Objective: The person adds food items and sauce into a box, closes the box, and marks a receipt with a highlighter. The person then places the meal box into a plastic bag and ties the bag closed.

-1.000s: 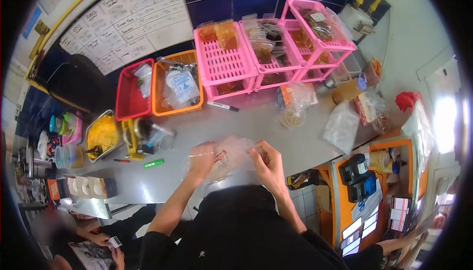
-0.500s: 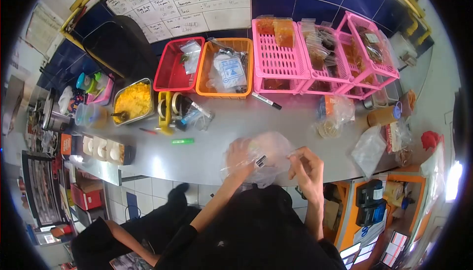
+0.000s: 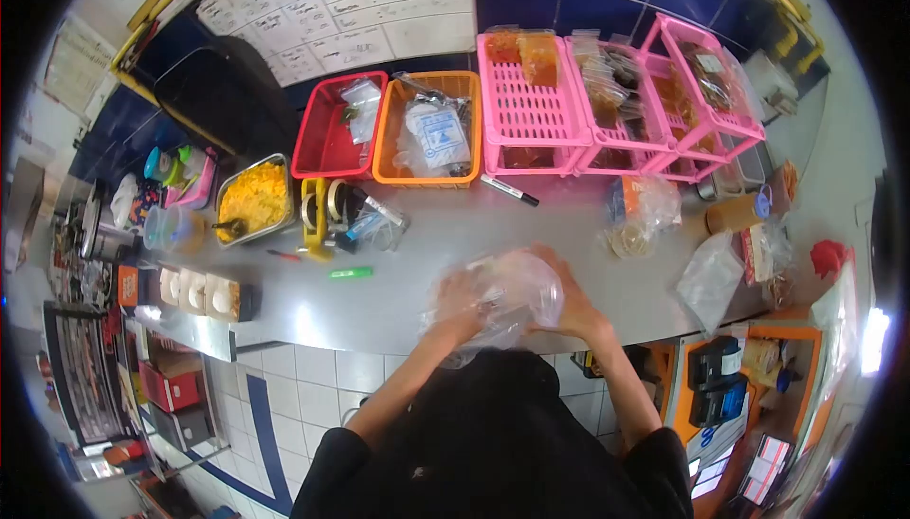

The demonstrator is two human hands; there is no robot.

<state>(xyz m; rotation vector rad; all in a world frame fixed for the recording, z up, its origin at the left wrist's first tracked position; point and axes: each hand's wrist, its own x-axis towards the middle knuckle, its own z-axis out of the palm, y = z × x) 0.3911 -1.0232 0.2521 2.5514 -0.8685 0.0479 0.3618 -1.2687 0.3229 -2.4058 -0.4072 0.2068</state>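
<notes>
A clear plastic bag (image 3: 507,293), with something pale and round inside, is at the front edge of the metal table (image 3: 417,235). My left hand (image 3: 457,303) is closed on the bag's left side, its fingers partly covered by the film. Around the bag's right side curls my right hand (image 3: 569,299), gripping it. Motion blurs both hands and the bag, and the contents cannot be made out.
Behind stand a red basket (image 3: 318,145), an orange basket (image 3: 398,161) and pink racks (image 3: 531,121). A black marker (image 3: 509,190) and green marker (image 3: 351,273) lie on the table. Left are a tape dispenser (image 3: 315,220) and yellow food tray (image 3: 254,199); right, a flat plastic bag (image 3: 711,277).
My right hand has moved in from the bag's edge to wrap round its side. The bag looks more bunched and rounded. The other person at the lower left is out of view.
</notes>
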